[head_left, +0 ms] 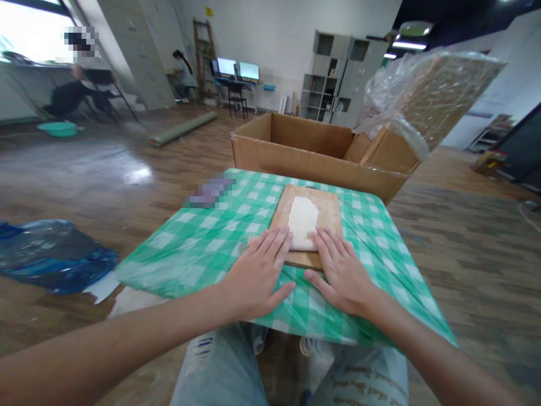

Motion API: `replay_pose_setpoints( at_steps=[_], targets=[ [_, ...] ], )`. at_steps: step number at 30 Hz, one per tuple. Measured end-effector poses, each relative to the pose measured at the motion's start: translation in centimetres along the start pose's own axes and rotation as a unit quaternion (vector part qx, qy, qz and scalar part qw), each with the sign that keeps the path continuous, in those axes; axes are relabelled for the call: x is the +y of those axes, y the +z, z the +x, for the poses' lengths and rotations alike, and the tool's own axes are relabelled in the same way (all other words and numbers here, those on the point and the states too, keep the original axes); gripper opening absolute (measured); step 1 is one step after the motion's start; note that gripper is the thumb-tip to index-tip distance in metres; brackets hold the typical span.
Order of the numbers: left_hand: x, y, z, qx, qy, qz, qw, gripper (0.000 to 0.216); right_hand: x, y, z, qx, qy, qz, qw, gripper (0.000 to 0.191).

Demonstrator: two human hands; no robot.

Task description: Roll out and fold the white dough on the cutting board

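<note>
A flattened sheet of white dough (303, 217) lies on a wooden cutting board (332, 211). Across its near end runs a pale rolling pin (303, 245), mostly covered by my hands. My left hand (262, 269) lies flat over the pin's left part, fingers stretched forward and thumb out to the side. On the right part rests my right hand (341, 272), also flat with its fingers extended and its thumb apart. Neither hand wraps round the pin. The pin's ends are largely hidden under the fingers.
A green-and-white checked cloth (203, 248) covers the small table. Behind it stands a large open cardboard box (291, 141) with plastic wrap (393, 90). A big blue water bottle (54, 256) lies on the floor at left. Two people sit farther back.
</note>
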State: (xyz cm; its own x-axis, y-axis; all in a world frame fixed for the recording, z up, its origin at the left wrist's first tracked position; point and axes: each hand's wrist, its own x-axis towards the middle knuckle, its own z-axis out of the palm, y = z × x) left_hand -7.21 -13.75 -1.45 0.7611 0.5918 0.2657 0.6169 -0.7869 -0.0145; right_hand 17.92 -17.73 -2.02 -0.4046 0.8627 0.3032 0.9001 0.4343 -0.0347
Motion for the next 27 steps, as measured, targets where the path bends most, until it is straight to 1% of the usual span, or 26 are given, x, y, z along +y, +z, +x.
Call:
replay_pose_setpoints(
  at_steps=[3,6,7,9,11,13,15,18,20,22,23,25,27],
  targets=[
    [0.3,-1.1,-0.2,-0.008,-0.006,-0.039,0.999,0.086,-0.6,0.1,-0.6,0.023,0.01,0.002,1.0,0.077],
    [-0.9,-3.4,1.4,-0.031,-0.016,-0.121,0.992,0.07,-0.6,-0.4,-0.6,0.028,0.026,0.041,0.998,0.061],
    [-1.7,-4.1,2.5,-0.033,-0.014,-0.154,0.987,0.059,-0.5,-0.6,-0.5,0.025,0.028,0.063,0.997,0.054],
    [-4.0,-5.3,5.3,-0.02,0.007,-0.201,0.979,0.051,-0.1,-1.1,0.0,0.022,0.036,0.101,0.994,0.044],
    [-6.7,-5.5,8.9,0.024,-0.012,-0.211,0.977,0.044,0.2,-1.5,0.6,0.022,0.049,0.112,0.992,0.034],
    [-9.2,-4.8,12.6,0.019,-0.033,-0.204,0.978,0.039,0.3,-1.7,1.1,0.014,0.057,0.097,0.994,0.026],
    [-11.1,-3.7,16.1,-0.026,-0.058,-0.187,0.98,0.04,0.3,-1.9,1.4,-0.006,0.05,0.07,0.996,0.019],
    [-12.6,-1.9,19.9,-0.08,-0.038,-0.159,0.983,0.062,0.9,-2.4,0.9,-0.024,0.029,0.024,0.999,0.011],
    [-13.0,-1.0,21.5,-0.137,-0.028,-0.163,0.977,0.074,2.1,-2.9,0.0,-0.016,0.024,0.012,0.999,0.011],
    [-13.4,-0.3,22.6,-0.186,-0.026,-0.166,0.968,0.076,3.9,-3.4,-1.4,-0.004,0.045,0.033,0.998,0.016],
    [-13.5,0.0,23.0,-0.201,-0.026,-0.164,0.965,0.075,4.9,-3.6,-2.2,0.001,0.061,0.053,0.997,0.018],
    [-13.8,0.5,23.6,-0.211,-0.03,-0.164,0.963,0.072,7.1,-3.7,-3.6,0.008,0.112,0.095,0.989,0.022],
    [-14.0,0.8,24.2,-0.213,-0.031,-0.174,0.961,0.07,9.0,-3.4,-4.9,0.024,0.193,0.117,0.974,0.029]
  ],
)
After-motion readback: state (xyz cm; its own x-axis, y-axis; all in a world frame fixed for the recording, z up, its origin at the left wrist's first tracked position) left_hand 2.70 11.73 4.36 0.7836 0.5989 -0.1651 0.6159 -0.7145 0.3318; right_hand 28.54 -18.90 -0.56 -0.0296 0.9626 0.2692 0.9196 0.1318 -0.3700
